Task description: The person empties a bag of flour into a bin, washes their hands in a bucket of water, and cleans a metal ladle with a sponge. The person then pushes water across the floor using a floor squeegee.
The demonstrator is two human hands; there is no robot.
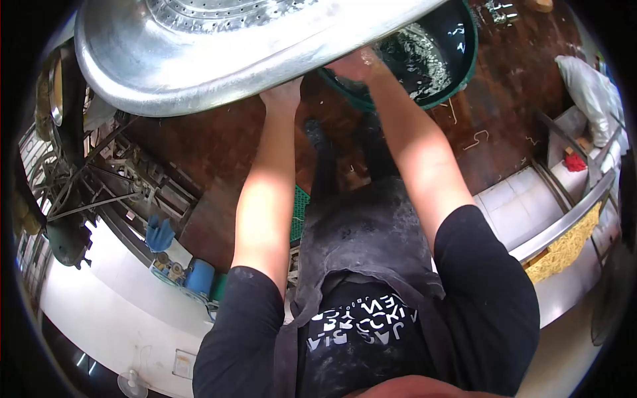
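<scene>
A large shiny metal basin [219,86] with a perforated bottom fills the top of the view. My left hand [284,96] reaches up to its near rim, and its fingers are hidden behind the metal. Farther right, my right hand [355,65] is between the basin's rim and a dark green tub [428,103]. The right fingers are mostly out of sight too, so whether either hand grips anything does not show. Moving, splashed-looking water [421,63] is in the tub.
Stray noodle-like strands [476,139] lie on the reddish-brown floor [504,99]. At right, a metal-rimmed tray [564,225] holds yellow noodles [567,249], near a white plastic bag [587,93]. A metal frame [86,172] stands left. A green crate [299,212] sits by my legs.
</scene>
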